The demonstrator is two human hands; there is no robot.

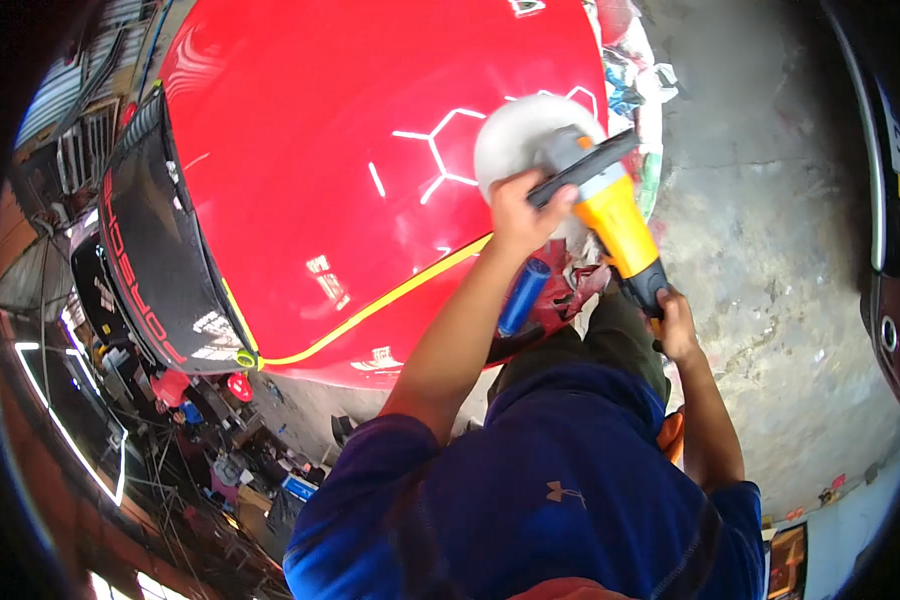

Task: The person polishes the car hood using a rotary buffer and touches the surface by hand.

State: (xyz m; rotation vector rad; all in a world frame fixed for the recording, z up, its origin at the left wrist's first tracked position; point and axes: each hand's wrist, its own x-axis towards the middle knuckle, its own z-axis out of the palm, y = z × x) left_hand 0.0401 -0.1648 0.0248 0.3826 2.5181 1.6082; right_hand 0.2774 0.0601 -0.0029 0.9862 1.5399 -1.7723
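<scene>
A yellow and black power polisher (618,222) with a white round pad (515,145) lies over the edge of a glossy red car hood (330,150). The pad's rim looks blurred. My left hand (528,210) is wrapped round the black front handle beside the pad. My right hand (676,322) grips the black rear end of the tool's body. Yellow tape (375,315) runs along the hood's near edge. Just below my left hand, a blue cylinder (523,297) rests at the front of the car.
The dark windshield (140,240) with a sunshade banner is at the left. Plastic sheeting (645,95) hangs along the car's front. Another vehicle (895,230) stands at the far right, across the concrete floor (760,260). Assorted clutter (260,470) fills the lower left.
</scene>
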